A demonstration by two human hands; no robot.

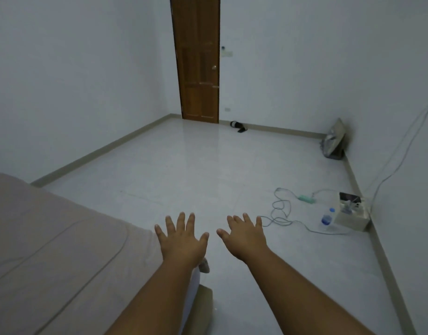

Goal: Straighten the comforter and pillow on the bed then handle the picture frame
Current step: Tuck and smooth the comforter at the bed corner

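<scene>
Item 1, comforter [51, 250]: beige, with stitched seam lines, covering the bed at the lower left of my view; it lies fairly flat, its near corner rounding off beside my left wrist. I can see no pillow or picture frame from here.

Item 2, left hand [181, 240]: stretched out palm down, fingers spread wide, grasping nothing; it hovers at the edge of the comforter's corner, and I cannot tell whether it touches the fabric.

Item 3, right hand [245, 235]: also extended palm down with fingers splayed, empty, above the floor and just beside the left hand.

Item 4, floor [196, 170]: pale glossy tiles, taking up most of the room ahead of me.

Item 5, tangled cable [280, 209]: looped on the tiles to the right of my right hand, running toward a green power strip [307, 199].

Item 6, water bottle [327, 218]: clear with a blue cap, upright, just beside a white box [352, 217] set against the right wall.

Item 7, wooden door [198, 59]: brown, closed, at the far corner.

Item 8, dark object [238, 125]: on the floor near the door's base, too small to identify.

Item 9, bag [334, 141]: leaning in the far right corner
</scene>
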